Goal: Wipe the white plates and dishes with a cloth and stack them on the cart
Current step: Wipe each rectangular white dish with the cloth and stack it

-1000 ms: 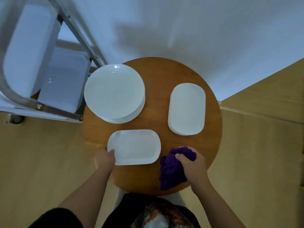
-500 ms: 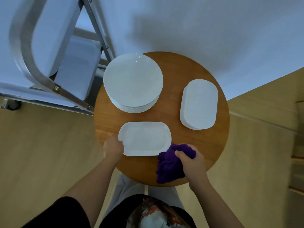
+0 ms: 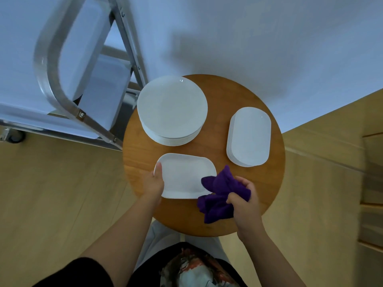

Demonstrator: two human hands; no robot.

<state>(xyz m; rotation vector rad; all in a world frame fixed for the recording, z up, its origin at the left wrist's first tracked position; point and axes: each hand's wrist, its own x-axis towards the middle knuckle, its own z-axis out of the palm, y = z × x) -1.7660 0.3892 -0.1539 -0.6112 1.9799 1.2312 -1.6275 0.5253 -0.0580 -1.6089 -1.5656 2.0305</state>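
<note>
A: What is nearest the camera?

B: A person's two forearms reach out over a round wooden table (image 3: 269,183). The right hand (image 3: 246,200) clenches a bunched purple cloth (image 3: 222,192) at the table's near edge, fingers curled round it. One corner of the cloth lies over the right end of a white dish (image 3: 184,176).

A: And the left hand?

B: The left hand (image 3: 154,183) grips the dish's left end, the thumb lying along the rim on top. The fingers are hidden beneath, so only the thumb's hold shows. Whether the dish is flat on the wood or slightly raised cannot be told.

A: Where are the other dishes?

B: Farther back on the table, left of centre, sits a stack of round plates (image 3: 172,108). To the right, well apart from it, is a stack of oblong plates (image 3: 249,135), lined up away from the person. Both stacks rest on the wood.

A: And the cart?

B: The cart (image 3: 51,79) stands at the far left, its metal frame just beside the table's edge near the round stack. White shelves show between the bars, and a wheel (image 3: 15,136) rests on the wooden floor (image 3: 62,193). A pale wall (image 3: 248,38) rises behind the table.
</note>
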